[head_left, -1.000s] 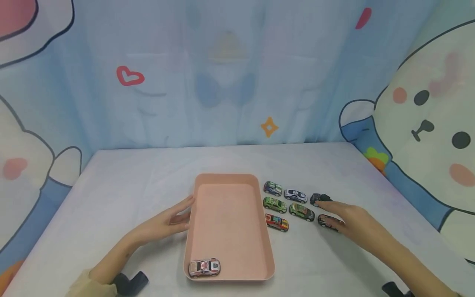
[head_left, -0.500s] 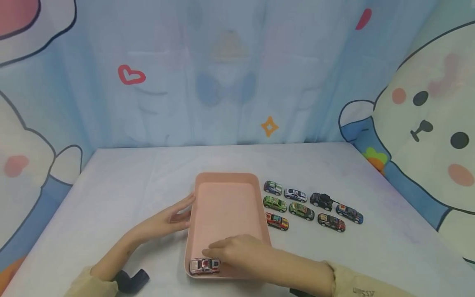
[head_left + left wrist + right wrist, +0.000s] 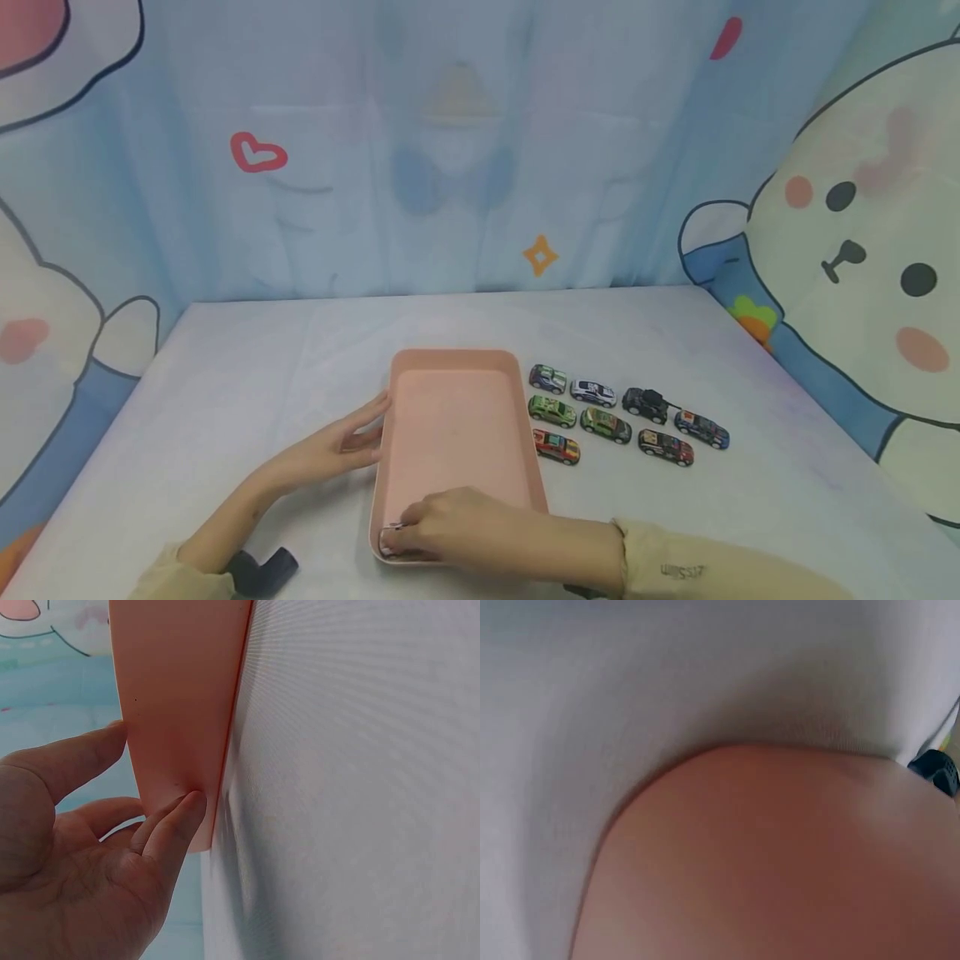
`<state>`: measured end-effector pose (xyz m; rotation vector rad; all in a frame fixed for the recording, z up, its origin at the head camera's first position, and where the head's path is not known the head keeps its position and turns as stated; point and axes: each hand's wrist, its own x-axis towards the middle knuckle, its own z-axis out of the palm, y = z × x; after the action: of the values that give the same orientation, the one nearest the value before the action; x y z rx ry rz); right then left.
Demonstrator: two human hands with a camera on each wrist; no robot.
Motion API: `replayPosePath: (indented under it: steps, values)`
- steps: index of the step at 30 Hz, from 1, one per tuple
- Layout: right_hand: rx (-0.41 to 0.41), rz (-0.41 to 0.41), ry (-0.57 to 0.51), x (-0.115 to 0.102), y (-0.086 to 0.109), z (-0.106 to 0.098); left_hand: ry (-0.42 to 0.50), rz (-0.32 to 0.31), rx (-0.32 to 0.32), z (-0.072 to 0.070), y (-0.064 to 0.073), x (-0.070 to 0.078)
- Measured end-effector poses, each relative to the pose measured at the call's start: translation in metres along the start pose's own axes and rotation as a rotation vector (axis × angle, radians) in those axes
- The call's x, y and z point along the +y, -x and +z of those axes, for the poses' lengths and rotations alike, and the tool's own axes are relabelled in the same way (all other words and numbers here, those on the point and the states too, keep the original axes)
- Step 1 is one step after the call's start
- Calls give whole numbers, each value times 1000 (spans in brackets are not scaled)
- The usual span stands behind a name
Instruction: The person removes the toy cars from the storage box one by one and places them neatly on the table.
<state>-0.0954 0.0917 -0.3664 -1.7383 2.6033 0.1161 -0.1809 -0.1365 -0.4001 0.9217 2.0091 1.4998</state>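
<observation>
A pink tray [image 3: 457, 417] lies lengthwise on the white-covered table. In its near left corner my right hand [image 3: 465, 529] pinches a toy car [image 3: 386, 539], fingers curled down over it; most of the car is hidden beneath them. My left hand [image 3: 345, 442] rests against the tray's left side. In the left wrist view, fingertips of the left hand [image 3: 97, 847] touch the tray's outer wall [image 3: 176, 697], the fingers relaxed and spread. The right wrist view is filled by the tray's rounded corner [image 3: 765, 855], without the fingers.
Right of the tray stand several toy cars, among them a green car [image 3: 552, 412], a red and yellow car [image 3: 557, 447], a white car [image 3: 593, 393], a black vehicle with a barrel [image 3: 647, 405] and a blue car [image 3: 702, 428]. A cartoon-print curtain [image 3: 330, 233] hangs behind the table.
My right hand has moved left from the cars on the table to the tray's near left corner and taken hold of the toy car there. The left hand has stayed at the tray's side.
</observation>
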Motion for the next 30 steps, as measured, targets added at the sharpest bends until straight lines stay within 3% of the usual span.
replayPosePath:
  steps: [8,15,22,26,30]
  values:
    - [64,49,-61,-2,-1,1,1,-8,4,0,2,1]
    - [219,126,-172,10,17,-18,1,-7,3,1,1,1]
    - [427,230,-364,37,62,-34,20,-21,4,1,-1,2]
    - [470,344,-326,49,94,-36,28,-15,1,0,-1,0]
    - [441,487,-248,61,125,-33,36,-25,-6,0,0,-1]
